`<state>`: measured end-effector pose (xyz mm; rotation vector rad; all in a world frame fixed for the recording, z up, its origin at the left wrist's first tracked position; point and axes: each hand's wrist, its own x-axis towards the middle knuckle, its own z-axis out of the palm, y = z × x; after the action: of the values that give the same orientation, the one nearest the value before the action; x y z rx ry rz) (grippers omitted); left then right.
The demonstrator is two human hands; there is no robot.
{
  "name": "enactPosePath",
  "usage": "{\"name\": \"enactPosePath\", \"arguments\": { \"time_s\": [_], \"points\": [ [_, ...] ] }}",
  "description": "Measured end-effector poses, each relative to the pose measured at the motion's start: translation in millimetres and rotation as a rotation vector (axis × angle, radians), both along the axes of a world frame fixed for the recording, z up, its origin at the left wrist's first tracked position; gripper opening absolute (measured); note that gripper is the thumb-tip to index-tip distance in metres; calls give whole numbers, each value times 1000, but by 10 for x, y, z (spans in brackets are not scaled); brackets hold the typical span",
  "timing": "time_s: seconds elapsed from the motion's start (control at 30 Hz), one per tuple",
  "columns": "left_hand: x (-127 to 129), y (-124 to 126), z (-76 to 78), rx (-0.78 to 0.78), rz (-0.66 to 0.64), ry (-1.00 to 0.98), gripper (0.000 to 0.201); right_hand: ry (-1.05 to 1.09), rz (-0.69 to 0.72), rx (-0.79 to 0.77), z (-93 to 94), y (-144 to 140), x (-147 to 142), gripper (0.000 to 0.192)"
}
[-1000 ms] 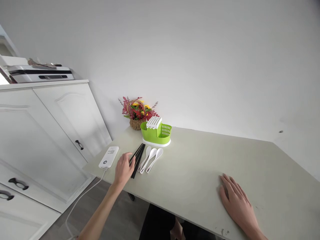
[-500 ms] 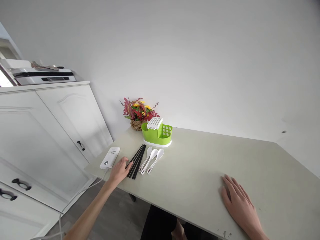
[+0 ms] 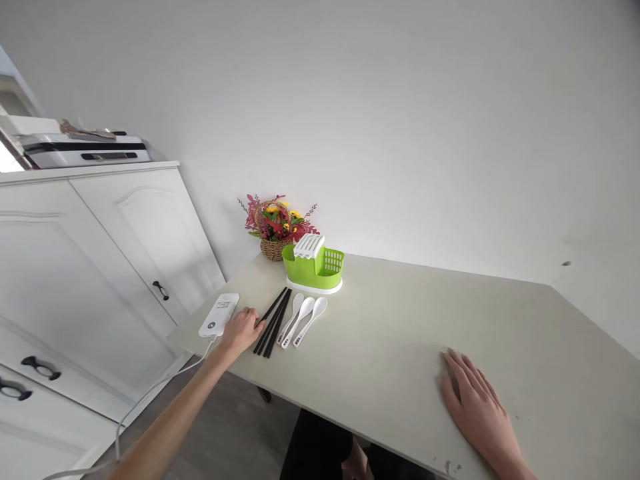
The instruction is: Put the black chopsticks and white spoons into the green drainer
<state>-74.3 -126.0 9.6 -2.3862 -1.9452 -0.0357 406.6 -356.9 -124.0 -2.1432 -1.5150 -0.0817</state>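
Note:
My left hand (image 3: 243, 329) is closed at the left edge of a bunch of black chopsticks (image 3: 277, 327). Its fingertips grip the leftmost chopstick (image 3: 274, 305), whose lower part is hidden by the hand. The other chopsticks lie side by side on the table, slightly fanned. Just right of them are three white spoons (image 3: 303, 321), bowls pointing away from me. Behind the spoons stands a green and white utensil holder (image 3: 305, 270) with a slotted white top piece. Far to the right, my right hand (image 3: 477, 407) rests flat on the table with its fingers extended, holding nothing.
A white power bank (image 3: 220, 313) with a white cable (image 3: 170, 380) lies left of my left hand. A wicker basket of flowers (image 3: 275, 248) stands behind the holder. White cabinets (image 3: 165, 233) flank the table (image 3: 390, 347) on the left, and a wall rises behind.
My left hand has shifted slightly up and forward along the leftmost chopstick. The right hand stays in place on the table, and the spoons and holder have not moved.

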Motion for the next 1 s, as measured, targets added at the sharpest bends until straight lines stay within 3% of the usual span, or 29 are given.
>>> {"name": "enactPosePath", "arguments": {
  "time_s": [0.5, 0.77, 0.9, 1.0],
  "points": [
    [283, 63, 171, -46, 32, 187, 19, -4, -11, -15, -2, -6, -3, 62],
    [215, 77, 273, -56, 53, 181, 23, 0, -5, -27, -1, 0, 0, 64],
    [206, -28, 399, -19, 82, 154, 29, -1, 2, -11, -18, 6, 7, 63],
    [364, -239, 537, 4, 41, 7, 29, -12, 2, -3, -22, 5, 7, 62]
  ]
}}
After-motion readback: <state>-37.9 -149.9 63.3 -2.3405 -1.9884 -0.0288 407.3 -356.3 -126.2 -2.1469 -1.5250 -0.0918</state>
